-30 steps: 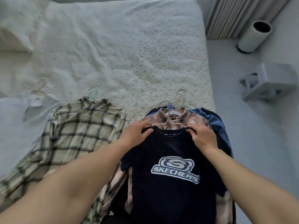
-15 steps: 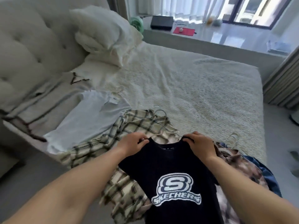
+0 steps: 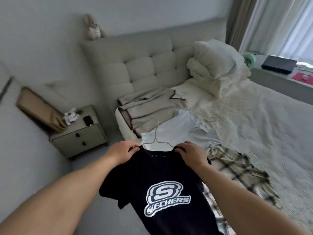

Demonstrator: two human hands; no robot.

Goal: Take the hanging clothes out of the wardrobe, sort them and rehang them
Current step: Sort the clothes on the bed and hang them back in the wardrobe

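Between my two hands hangs one dark navy cotton T-shirt with a white printed logo (image 3: 162, 189), carried on one pale wire hanger (image 3: 156, 138). My left hand (image 3: 122, 152) pinches the shirt's left shoulder seam, fingers curled over the fabric; my right hand (image 3: 190, 154) grips the right shoulder the same way. Both forearms extend forward, roughly level, palms down. Beyond my right hand, two garments lie flat on the white textured bedspread (image 3: 262, 126): one pale blue shirt (image 3: 189, 131) and, just right of it, one cream-and-dark plaid flannel shirt (image 3: 237, 168). Further beyond lies one folded beige blanket with dark trim (image 3: 149, 106). Left of my left hand stands one grey two-drawer bedside cabinet (image 3: 79, 134).
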